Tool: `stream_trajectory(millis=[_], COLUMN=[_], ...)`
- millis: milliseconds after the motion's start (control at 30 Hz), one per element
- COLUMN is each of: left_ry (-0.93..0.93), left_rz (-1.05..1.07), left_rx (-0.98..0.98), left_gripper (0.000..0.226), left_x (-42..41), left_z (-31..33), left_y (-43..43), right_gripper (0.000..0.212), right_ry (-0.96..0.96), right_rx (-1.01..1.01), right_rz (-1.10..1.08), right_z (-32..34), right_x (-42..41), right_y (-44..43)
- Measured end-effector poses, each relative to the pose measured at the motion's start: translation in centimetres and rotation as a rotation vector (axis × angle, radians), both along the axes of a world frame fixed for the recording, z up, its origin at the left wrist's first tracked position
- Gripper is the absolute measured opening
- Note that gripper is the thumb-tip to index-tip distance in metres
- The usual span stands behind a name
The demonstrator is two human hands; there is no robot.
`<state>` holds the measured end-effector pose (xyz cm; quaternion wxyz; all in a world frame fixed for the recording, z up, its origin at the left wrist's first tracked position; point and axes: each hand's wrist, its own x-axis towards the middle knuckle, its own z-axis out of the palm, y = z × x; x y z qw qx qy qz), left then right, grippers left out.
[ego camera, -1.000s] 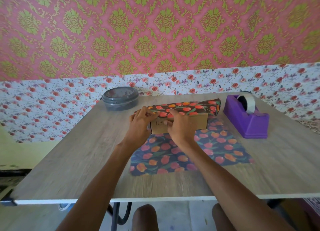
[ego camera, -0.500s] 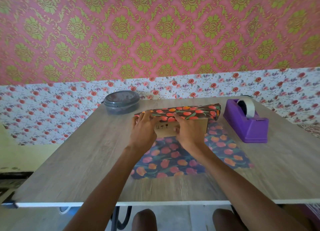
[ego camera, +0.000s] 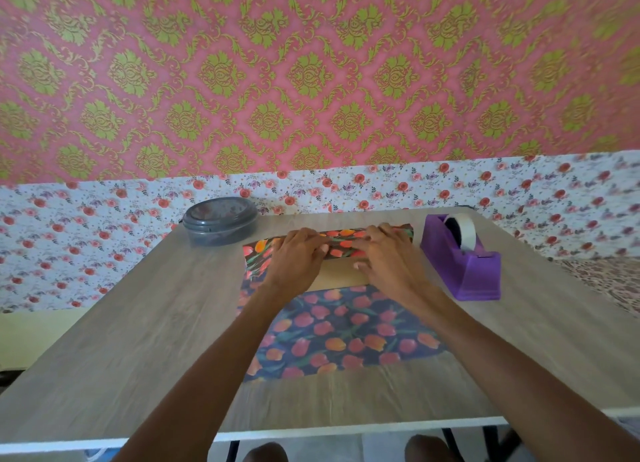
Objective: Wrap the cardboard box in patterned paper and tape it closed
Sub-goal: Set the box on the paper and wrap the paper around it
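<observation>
The cardboard box (ego camera: 341,276) lies on a sheet of dark patterned paper (ego camera: 346,333) printed with red and orange tulips, at the far middle of the table. The sheet's far part is folded over the box's top. My left hand (ego camera: 298,258) and my right hand (ego camera: 385,258) lie side by side on that fold, pressing it down, thumbs at the front edge. Only a strip of the brown front face shows between my wrists. The near half of the sheet lies flat toward me.
A purple tape dispenser (ego camera: 462,266) with a white roll stands right of the box. A grey lidded round container (ego camera: 220,221) sits at the back left. The wooden table (ego camera: 138,323) meets a floral-papered wall behind; its front edge is near my knees.
My hands have moved from the box's front face up onto its top and spread apart along the folded paper. The camera has tilted, so the scene sits lower.
</observation>
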<state>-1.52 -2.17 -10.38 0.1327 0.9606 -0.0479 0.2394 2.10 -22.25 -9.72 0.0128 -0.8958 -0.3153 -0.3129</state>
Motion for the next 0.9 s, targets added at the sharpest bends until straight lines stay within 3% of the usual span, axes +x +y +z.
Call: stream_trajectory(millis=[100, 267, 367, 467, 567, 733, 800, 900], left_ry=[0.146, 0.239, 0.346, 0.327, 0.224, 0.132, 0.115, 0.17], left_rz=[0.039, 0.082, 0.09, 0.108, 0.148, 0.155, 0.162, 0.16], left_rx=[0.131, 0.331, 0.312, 0.333, 0.236, 0.235, 0.243, 0.165], left_gripper=[0.047, 0.095, 0.084, 0.07, 0.055, 0.069, 0.065, 0.068], left_x=[0.8, 1.8, 2.4, 1.5, 0.4, -1.7, -1.9, -1.5], left_z=[-0.3, -0.3, 0.0, -0.3, -0.8, -2.0, -1.4, 0.4], left_y=[0.1, 0.4, 0.4, -0.1, -0.8, -1.6, -1.6, -1.6], right_gripper=[0.041, 0.048, 0.061, 0.07, 0.061, 0.045, 0.039, 0.035], right_ry=[-0.013, -0.101, -0.162, -0.204, -0.251, -0.316, -0.337, -0.349], right_rx=[-0.013, 0.024, -0.027, -0.07, -0.074, -0.021, -0.02, -0.039], right_rz=[0.037, 0.082, 0.048, 0.013, 0.019, 0.078, 0.087, 0.088], right_z=[-0.8, -2.4, -2.6, -2.8, -3.3, -4.1, -4.0, -4.0], right_x=[0.6, 1.1, 1.1, 1.1, 0.8, -0.4, -0.8, -0.9], right_y=[0.0, -0.5, -0.5, -0.4, -0.5, -1.4, -1.5, -1.6])
